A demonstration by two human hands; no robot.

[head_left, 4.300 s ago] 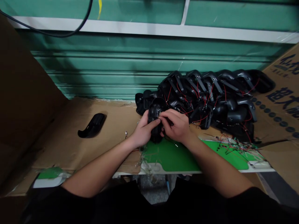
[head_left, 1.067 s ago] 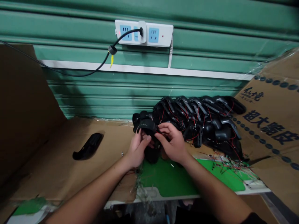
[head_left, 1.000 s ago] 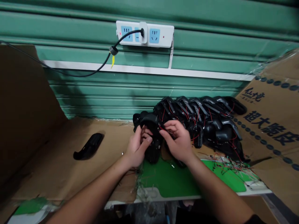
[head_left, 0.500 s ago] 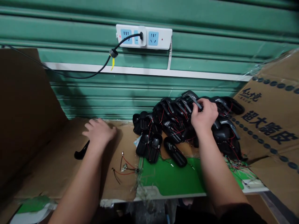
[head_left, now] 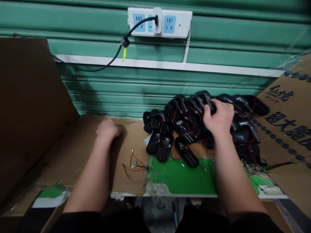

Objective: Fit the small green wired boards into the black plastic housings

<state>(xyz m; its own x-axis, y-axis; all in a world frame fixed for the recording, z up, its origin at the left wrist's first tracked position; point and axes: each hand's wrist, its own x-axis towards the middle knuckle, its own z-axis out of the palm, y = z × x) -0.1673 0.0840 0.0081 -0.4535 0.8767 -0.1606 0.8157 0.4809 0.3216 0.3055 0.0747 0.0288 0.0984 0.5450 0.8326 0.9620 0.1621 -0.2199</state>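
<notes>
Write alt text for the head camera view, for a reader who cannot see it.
A person's right hand rests on a heap of black plastic housings trailing red wires, while the left hand rests on cardboard beside loose wires. A green mat lies in front, and a power strip sits on a green roller shutter behind.

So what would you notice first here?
A big heap of black plastic parts tangled with red wires sits against the green metal shutter, with the right hand on top. A white power strip hangs on the shutter above, and a bright green mat lies in front.
</notes>
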